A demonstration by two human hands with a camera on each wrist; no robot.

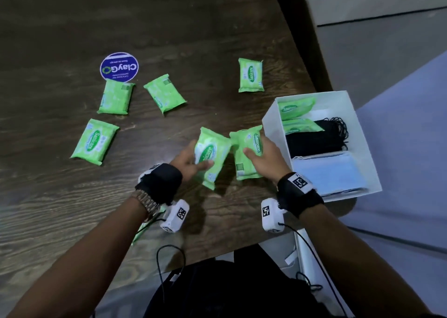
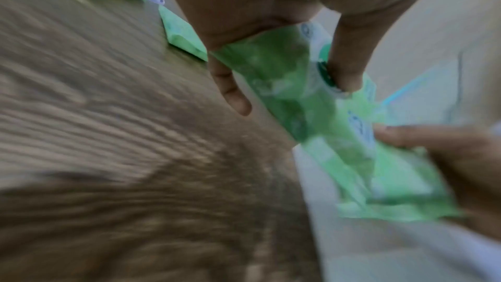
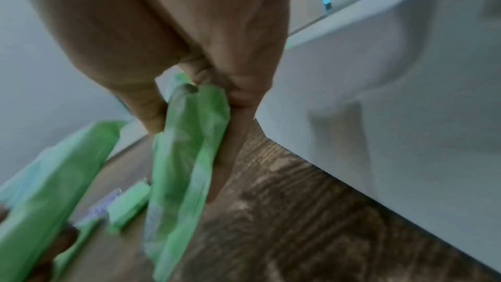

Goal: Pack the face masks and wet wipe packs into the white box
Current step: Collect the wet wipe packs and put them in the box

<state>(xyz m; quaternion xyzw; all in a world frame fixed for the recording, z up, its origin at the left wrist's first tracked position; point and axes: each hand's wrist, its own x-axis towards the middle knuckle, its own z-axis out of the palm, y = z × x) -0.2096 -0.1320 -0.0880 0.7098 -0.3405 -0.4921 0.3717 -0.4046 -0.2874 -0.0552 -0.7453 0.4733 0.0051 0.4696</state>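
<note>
**Two wipe packs lifted, box waiting at the table's right edge**

From the head camera: my left hand point(image 1: 187, 161) curls round one wipe pack point(image 1: 211, 155), thumb across its face, while my right hand point(image 1: 262, 156) grips a second pack point(image 1: 246, 153) the same way. Both packs hang above the table point(image 1: 169, 27), nearly touching, just beside the white box point(image 1: 358, 133) at the right edge. I judge I hold them close so both go in together. In the box, black masks point(image 1: 316, 138) and blue masks point(image 1: 326, 172) lie on the near side, with two packs point(image 1: 295, 108) in its far corner. Four loose packs point(image 1: 94, 141) wait toward the middle and left, beside a round blue sticker point(image 1: 119, 67).

From the left wrist, blurred: my thumb and fingers point(image 2: 347, 72) pinch the pack point(image 2: 271, 68) by its faces; the other pack point(image 2: 393, 179) sits just beyond.

From the right wrist: thumb and fingers point(image 3: 146, 104) pinch the pack's point(image 3: 187, 136) upper end, so it dangles by the box wall point(image 3: 379, 115).
</note>
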